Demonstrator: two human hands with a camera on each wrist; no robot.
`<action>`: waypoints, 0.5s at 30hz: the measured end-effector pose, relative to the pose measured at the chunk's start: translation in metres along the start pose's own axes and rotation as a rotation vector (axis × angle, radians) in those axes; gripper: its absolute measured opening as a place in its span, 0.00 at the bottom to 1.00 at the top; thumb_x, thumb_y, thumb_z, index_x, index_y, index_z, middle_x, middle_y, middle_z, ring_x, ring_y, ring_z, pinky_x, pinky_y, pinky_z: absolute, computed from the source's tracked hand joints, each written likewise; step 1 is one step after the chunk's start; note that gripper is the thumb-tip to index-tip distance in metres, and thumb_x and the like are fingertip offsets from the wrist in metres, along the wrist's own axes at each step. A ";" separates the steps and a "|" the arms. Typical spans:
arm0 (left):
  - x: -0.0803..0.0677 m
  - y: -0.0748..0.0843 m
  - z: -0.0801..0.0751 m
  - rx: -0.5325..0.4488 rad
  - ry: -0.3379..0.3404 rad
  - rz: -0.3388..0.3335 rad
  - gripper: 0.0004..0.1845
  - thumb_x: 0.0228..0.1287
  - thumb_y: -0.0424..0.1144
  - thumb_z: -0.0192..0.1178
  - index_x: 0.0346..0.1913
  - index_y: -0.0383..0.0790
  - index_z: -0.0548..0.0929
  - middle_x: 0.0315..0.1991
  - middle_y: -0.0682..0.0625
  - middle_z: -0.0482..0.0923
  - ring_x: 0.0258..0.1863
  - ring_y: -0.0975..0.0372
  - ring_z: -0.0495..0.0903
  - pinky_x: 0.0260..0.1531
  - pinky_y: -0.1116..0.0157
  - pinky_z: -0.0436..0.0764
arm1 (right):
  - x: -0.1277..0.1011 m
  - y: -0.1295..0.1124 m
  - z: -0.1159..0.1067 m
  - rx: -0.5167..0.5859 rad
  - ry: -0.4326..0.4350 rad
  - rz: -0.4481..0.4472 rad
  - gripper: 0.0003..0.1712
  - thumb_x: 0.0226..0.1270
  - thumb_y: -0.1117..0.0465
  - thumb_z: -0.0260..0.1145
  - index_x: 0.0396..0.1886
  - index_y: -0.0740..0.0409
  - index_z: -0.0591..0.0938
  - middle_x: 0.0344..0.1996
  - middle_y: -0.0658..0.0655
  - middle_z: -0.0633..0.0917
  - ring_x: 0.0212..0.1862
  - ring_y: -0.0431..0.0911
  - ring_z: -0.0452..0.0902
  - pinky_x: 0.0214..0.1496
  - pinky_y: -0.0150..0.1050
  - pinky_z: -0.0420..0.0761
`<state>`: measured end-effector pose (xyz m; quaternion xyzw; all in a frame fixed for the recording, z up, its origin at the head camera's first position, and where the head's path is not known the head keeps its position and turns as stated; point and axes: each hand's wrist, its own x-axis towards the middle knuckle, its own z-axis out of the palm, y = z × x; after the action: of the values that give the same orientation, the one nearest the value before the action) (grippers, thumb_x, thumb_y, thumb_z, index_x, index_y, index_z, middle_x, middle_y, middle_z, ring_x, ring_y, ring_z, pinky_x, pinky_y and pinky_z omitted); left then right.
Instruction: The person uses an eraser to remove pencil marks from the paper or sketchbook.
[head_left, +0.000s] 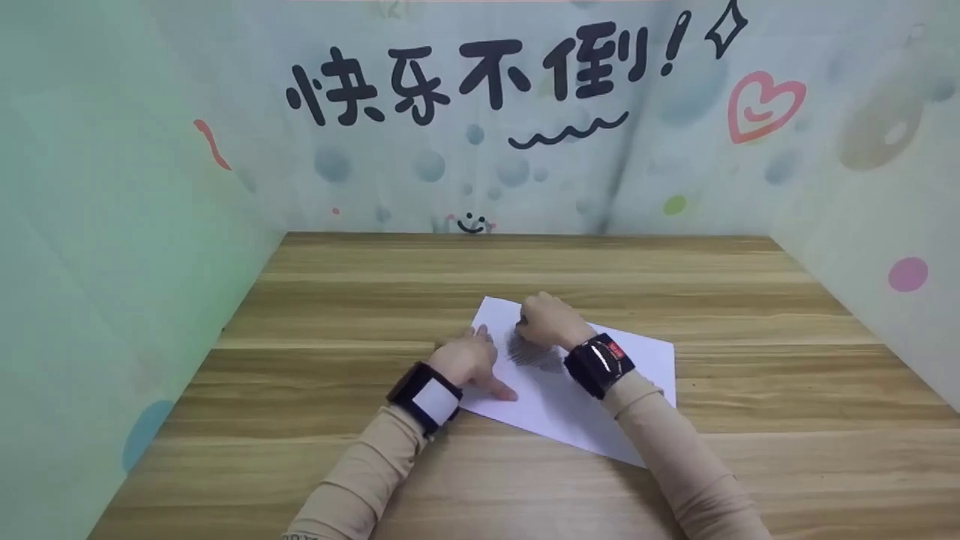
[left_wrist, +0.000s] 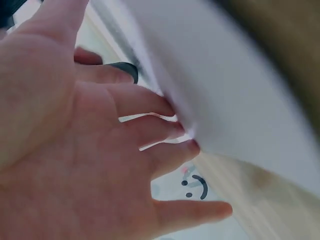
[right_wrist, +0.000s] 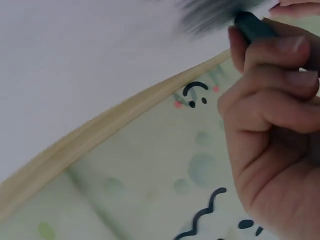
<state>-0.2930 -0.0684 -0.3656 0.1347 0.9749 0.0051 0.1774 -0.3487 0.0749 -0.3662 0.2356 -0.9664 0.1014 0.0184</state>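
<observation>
A white sheet of paper lies askew on the wooden table. My left hand rests flat on its left edge, and in the left wrist view the spread fingers touch the paper's border. My right hand is curled over the sheet's upper part. In the right wrist view its fingers grip a short dark drawing stick whose tip meets the paper. A grey shaded patch lies just below that hand, blurred in the right wrist view.
Printed backdrop panels wall the table in on the left, back and right. A small smiley is drawn at the back wall's foot. Bare wood surrounds the sheet on all sides.
</observation>
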 end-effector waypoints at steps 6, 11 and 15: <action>-0.004 -0.008 -0.008 0.023 -0.066 0.063 0.52 0.47 0.61 0.65 0.68 0.32 0.57 0.71 0.36 0.49 0.71 0.51 0.52 0.68 0.58 0.59 | 0.001 0.009 -0.004 0.125 -0.021 -0.007 0.14 0.56 0.62 0.63 0.13 0.56 0.75 0.11 0.47 0.72 0.15 0.38 0.64 0.17 0.28 0.64; -0.003 -0.008 -0.006 -0.015 -0.052 0.071 0.57 0.47 0.67 0.60 0.70 0.33 0.50 0.73 0.38 0.41 0.73 0.49 0.43 0.71 0.54 0.51 | 0.002 0.005 0.000 0.096 -0.058 -0.052 0.09 0.57 0.60 0.64 0.21 0.61 0.81 0.15 0.49 0.75 0.19 0.40 0.67 0.21 0.29 0.68; 0.000 -0.008 0.001 -0.039 -0.019 0.024 0.58 0.46 0.69 0.59 0.71 0.37 0.48 0.74 0.44 0.39 0.73 0.49 0.39 0.68 0.44 0.50 | 0.004 0.003 0.005 0.062 -0.050 -0.056 0.09 0.57 0.60 0.64 0.22 0.61 0.82 0.16 0.50 0.77 0.20 0.41 0.69 0.23 0.31 0.70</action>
<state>-0.2945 -0.0760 -0.3672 0.1429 0.9712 0.0247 0.1889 -0.3535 0.0746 -0.3708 0.2654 -0.9560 0.1248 -0.0104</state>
